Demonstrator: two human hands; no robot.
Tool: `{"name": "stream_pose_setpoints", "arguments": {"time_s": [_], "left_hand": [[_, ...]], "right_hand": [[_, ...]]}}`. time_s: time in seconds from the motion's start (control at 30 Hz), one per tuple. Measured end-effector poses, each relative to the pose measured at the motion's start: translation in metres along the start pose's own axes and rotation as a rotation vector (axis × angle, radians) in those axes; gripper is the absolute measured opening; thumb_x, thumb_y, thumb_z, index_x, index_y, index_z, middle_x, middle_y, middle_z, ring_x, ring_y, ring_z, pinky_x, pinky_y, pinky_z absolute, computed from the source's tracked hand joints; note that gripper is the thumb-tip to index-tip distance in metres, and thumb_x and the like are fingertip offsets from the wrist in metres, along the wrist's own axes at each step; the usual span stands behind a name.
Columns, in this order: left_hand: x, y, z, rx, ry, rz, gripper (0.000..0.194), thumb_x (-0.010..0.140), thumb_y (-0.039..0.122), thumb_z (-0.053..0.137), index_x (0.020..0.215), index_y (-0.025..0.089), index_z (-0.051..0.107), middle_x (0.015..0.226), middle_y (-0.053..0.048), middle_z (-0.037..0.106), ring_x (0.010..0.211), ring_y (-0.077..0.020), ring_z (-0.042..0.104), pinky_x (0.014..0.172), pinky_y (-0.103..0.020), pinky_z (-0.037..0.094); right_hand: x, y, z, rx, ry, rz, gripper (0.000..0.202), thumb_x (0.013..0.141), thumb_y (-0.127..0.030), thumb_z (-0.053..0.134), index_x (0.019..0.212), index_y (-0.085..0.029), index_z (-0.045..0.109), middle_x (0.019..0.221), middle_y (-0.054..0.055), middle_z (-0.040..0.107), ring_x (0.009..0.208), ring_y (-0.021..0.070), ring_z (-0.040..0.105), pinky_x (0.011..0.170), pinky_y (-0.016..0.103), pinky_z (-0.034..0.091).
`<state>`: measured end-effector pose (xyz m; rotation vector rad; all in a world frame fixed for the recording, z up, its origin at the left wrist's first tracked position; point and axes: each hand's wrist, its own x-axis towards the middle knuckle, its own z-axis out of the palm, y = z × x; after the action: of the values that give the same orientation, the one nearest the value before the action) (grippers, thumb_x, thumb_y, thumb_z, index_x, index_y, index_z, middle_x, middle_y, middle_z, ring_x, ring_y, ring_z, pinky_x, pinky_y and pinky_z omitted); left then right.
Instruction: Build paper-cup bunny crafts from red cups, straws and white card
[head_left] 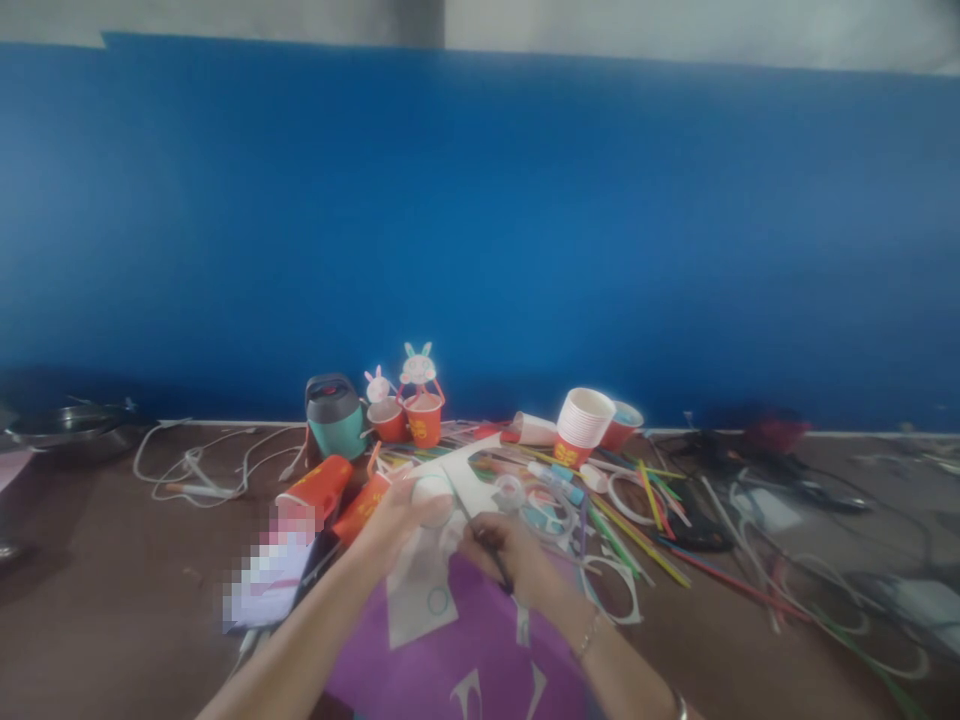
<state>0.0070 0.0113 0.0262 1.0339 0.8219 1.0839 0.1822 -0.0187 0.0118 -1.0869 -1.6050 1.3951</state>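
Note:
My left hand [394, 515] is closed on a piece of white paper [478, 485], near a round outline on it. In my right hand [514, 560] is a pair of scissors [491, 555] with dark handles. Their blades point up and to the left and lie against the paper. Below my hands, a white sheet [411, 600] bears a small drawn circle; whether it joins the held paper I cannot tell. Under it spreads a purple sheet [480, 665] with white paper scraps on top. A ring-shaped paper offcut [636, 605] lies right of my right hand.
A phone [274, 590] and tipped orange cups [319, 487] lie left. Behind stand a teal-and-grey jug [335, 425], an orange cup [424, 425] with a paper rabbit [418, 368], and stacked cups [581, 425]. Coloured sticks [637, 530] and cables [810, 590] spread right. A blue partition [480, 220] rises behind.

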Motion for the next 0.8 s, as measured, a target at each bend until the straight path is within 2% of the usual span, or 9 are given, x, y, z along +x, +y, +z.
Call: {"name": "stream_pose_setpoints", "arguments": {"time_s": [0.27,0.43,0.5,0.67,0.8], "left_hand": [[0.002,-0.001,-0.006,-0.006,-0.059,-0.002,0.028,0.066,0.029,0.078,0.087,0.013,0.069,0.072,-0.003,0.066,0.061,-0.0132,0.055,0.059,-0.023,0.044],[0.000,0.002,-0.003,-0.012,-0.033,0.006,0.026,0.064,0.025,0.079,0.084,0.011,0.069,0.071,-0.004,0.067,0.060,-0.0130,0.055,0.058,-0.023,0.044],[0.000,0.001,0.002,-0.071,0.016,-0.024,0.028,0.063,0.024,0.079,0.086,0.013,0.068,0.074,-0.004,0.068,0.061,-0.0137,0.057,0.060,-0.023,0.046],[-0.003,-0.007,0.018,-0.272,0.252,-0.110,0.028,0.058,0.024,0.081,0.079,0.016,0.065,0.075,-0.001,0.068,0.063,-0.0117,0.060,0.062,-0.022,0.048],[-0.005,-0.011,0.023,-0.228,0.274,-0.087,0.030,0.058,0.027,0.081,0.080,0.015,0.065,0.070,0.000,0.066,0.060,-0.0124,0.059,0.057,-0.023,0.047]], "right_hand": [[-0.002,-0.005,-0.002,-0.072,-0.012,0.016,0.027,0.073,-0.035,0.059,0.056,-0.020,0.044,0.047,-0.008,0.034,0.044,0.0067,0.027,0.044,0.023,0.020],[0.000,0.001,0.000,-0.013,-0.034,-0.015,0.029,0.074,-0.036,0.060,0.056,-0.021,0.042,0.046,-0.009,0.032,0.044,0.0063,0.025,0.045,0.023,0.019],[0.002,0.007,0.001,0.005,-0.017,-0.025,0.030,0.074,-0.036,0.062,0.058,-0.020,0.043,0.047,-0.009,0.032,0.044,0.0062,0.025,0.045,0.023,0.019],[0.006,0.020,0.003,0.011,0.050,-0.032,0.025,0.073,-0.035,0.066,0.064,-0.019,0.049,0.049,-0.009,0.034,0.045,0.0058,0.025,0.043,0.022,0.019],[0.006,0.016,0.005,0.123,0.003,-0.010,0.023,0.074,-0.037,0.065,0.067,-0.019,0.051,0.042,-0.011,0.033,0.038,0.0056,0.025,0.041,0.022,0.021]]}}
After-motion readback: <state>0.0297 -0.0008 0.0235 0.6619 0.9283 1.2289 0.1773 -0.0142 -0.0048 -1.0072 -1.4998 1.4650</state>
